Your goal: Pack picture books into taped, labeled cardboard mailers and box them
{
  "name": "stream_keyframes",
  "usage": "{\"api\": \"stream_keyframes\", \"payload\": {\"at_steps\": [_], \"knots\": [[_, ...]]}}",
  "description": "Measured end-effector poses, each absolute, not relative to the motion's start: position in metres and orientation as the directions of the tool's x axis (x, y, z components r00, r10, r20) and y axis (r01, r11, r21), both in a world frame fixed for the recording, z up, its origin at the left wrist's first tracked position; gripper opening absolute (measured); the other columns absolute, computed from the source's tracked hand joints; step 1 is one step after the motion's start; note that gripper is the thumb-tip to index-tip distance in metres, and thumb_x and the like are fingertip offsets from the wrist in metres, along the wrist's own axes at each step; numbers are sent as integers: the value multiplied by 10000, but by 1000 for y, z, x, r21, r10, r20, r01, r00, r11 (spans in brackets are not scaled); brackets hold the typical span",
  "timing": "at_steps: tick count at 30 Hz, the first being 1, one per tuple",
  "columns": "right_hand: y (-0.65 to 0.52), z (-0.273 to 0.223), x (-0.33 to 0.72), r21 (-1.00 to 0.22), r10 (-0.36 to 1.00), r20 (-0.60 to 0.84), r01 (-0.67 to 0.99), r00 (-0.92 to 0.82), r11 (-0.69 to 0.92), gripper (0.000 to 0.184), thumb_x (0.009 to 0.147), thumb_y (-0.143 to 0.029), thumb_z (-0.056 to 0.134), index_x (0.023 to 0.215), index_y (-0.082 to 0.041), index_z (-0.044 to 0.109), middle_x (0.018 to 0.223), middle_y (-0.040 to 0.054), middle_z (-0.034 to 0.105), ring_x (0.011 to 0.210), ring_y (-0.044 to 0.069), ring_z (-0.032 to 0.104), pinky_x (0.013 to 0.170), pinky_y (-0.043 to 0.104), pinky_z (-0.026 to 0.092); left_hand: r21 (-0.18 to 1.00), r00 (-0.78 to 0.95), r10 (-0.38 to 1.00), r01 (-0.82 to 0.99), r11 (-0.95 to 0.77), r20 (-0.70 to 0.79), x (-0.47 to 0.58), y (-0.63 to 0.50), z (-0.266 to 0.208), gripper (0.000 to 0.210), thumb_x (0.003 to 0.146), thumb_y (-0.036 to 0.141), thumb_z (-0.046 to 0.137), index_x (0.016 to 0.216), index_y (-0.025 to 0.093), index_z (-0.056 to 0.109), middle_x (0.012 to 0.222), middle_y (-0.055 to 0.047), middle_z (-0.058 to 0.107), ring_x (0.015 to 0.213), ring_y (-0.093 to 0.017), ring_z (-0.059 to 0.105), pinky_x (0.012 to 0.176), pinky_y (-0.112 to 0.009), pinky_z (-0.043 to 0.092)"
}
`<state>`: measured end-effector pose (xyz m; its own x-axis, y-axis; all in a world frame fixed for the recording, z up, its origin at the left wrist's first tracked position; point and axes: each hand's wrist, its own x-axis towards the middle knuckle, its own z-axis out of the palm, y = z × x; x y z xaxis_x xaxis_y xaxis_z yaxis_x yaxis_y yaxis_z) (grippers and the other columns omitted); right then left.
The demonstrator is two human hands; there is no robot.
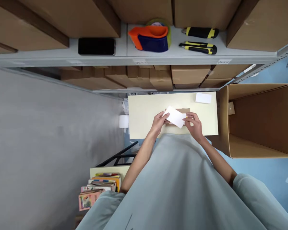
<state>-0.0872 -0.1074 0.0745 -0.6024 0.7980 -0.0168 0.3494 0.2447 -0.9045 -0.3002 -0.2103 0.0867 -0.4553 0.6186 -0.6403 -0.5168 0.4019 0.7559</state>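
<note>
Both my hands hold a white slip of paper (pixel 175 117) over a small brown cardboard packet (pixel 182 111) that lies on a pale yellow table (pixel 144 111). My left hand (pixel 159 122) pinches the slip's left end. At the slip's right end, my right hand (pixel 194 125) grips it, with something small and yellow at the fingertips. The packet is mostly hidden under the paper and my hands. A second white card (pixel 203 98) lies at the table's far right corner.
An open cardboard box (pixel 261 121) stands on its side right of the table. The grey shelf (pixel 134 54) ahead carries a black phone (pixel 96 46), an orange tape dispenser (pixel 150 37), two yellow-black utility knives (pixel 199 40) and boxes. A stack of books (pixel 98 188) lies at lower left.
</note>
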Motion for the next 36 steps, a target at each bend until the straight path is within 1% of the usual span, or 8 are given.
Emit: {"api": "stream_keyframes", "payload": {"at_steps": [6,11,15,20,23,26,31,36], "knots": [[-108,82,-109,-954,762,-242,290,-600,-75,277,944,-432,673,1091,-256,828,1000,48,789,867,200,737,830,399,686,723,-448,623,-624,296,-641,-304,-252,89,515,658,600,992,798,197,704,809,11,684,702,-95,651,688,-207,578],[-117,93,-125,-962,747,-268,203,-608,-180,407,875,-576,828,1138,-266,841,803,-20,709,683,147,634,797,394,719,689,-411,666,-691,217,-622,-302,-262,93,481,705,541,988,947,191,765,999,-40,783,771,-125,715,791,-272,647],[-115,102,-132,-974,822,-226,133,-523,-183,500,823,-638,881,1161,-270,848,910,-8,736,711,145,657,778,400,740,692,-339,719,-671,267,-607,-304,-269,100,566,724,546,980,1121,185,801,1125,-104,829,878,-212,788,897,-384,683],[-109,111,-135,-980,842,-193,138,-504,-141,519,843,-668,865,1168,-266,816,909,6,751,782,170,695,734,360,714,789,-320,768,-496,363,-555,-314,-276,112,586,689,638,974,1020,180,820,1032,-108,844,963,-278,794,919,-405,662],[-109,118,-137,-976,835,-217,130,-505,-175,640,817,-690,889,1282,-270,753,934,12,774,800,183,720,708,338,687,798,-197,800,-373,473,-566,-319,-276,120,658,662,646,988,1080,163,832,1070,-119,853,1025,-323,786,911,-414,642],[-110,125,-139,-967,827,-257,135,-500,-218,685,778,-691,923,1279,-264,733,903,-1,774,781,181,718,715,333,668,803,-99,816,-276,527,-570,-320,-272,127,694,628,647,1006,1084,155,827,1134,-126,850,1044,-355,785,891,-423,633],[-114,134,-140,-963,813,-269,141,-517,-229,678,724,-658,974,1221,-254,752,765,-44,712,714,164,684,733,335,645,883,-280,855,-312,350,-437,-320,-257,137,669,682,660,978,1111,178,803,1147,-126,836,1059,-292,777,940,-387,621],[-119,141,-139,-955,792,-295,139,-534,-261,657,728,-660,971,1194,-250,753,722,-62,676,682,154,662,726,337,637,912,-384,840,-304,276,-382,-319,-240,149,532,732,665,941,871,174,793,914,-71,802,827,-205,718,761,-307,584]]}}
